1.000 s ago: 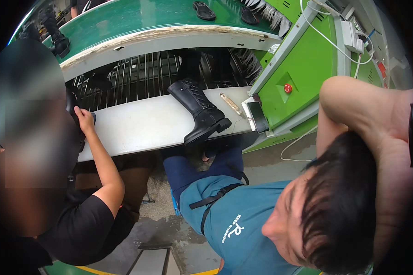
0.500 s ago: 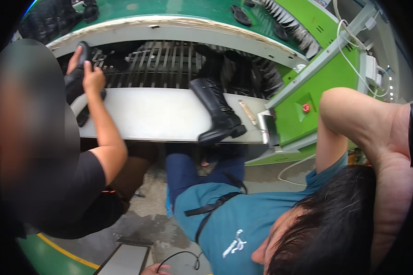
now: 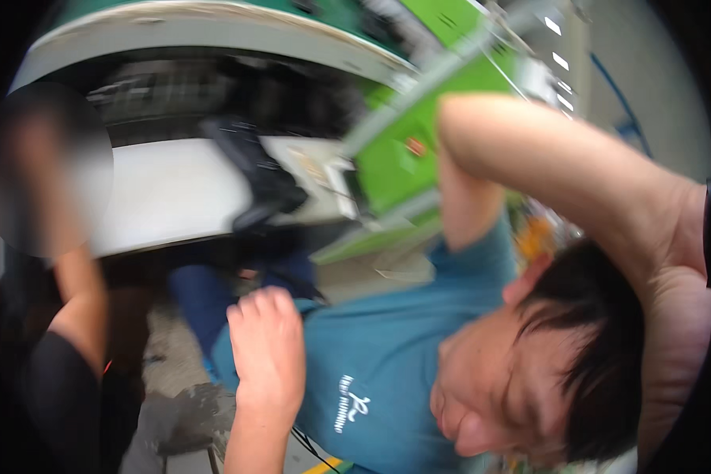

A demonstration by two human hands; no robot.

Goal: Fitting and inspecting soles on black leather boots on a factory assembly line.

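My left hand (image 3: 267, 344) comes up from the lower edge and is raised in front of my teal shirt (image 3: 379, 340). Its fingers are bent and close together; what they hold, if anything, is hidden. My right arm (image 3: 561, 150) is lifted with the elbow bent, and the right hand (image 3: 675, 332) shows only in part at the right rim. Its fingers are out of sight. A tall black boot (image 3: 253, 170) lies on the white worktop (image 3: 174, 189), apart from both hands. Motion blurs much of the view.
A co-worker's arm (image 3: 83, 292) reaches over the worktop's left end. Behind it is a dark opening with more dark footwear, under a green conveyor surface (image 3: 162, 9). A green machine panel (image 3: 387, 166) with a red button (image 3: 415, 147) stands right of the worktop.
The view has swung, so the worktop, boot and machine sit further left. My left hand, low at the bottom edge with a thin black cable before, is now raised over my shirt.
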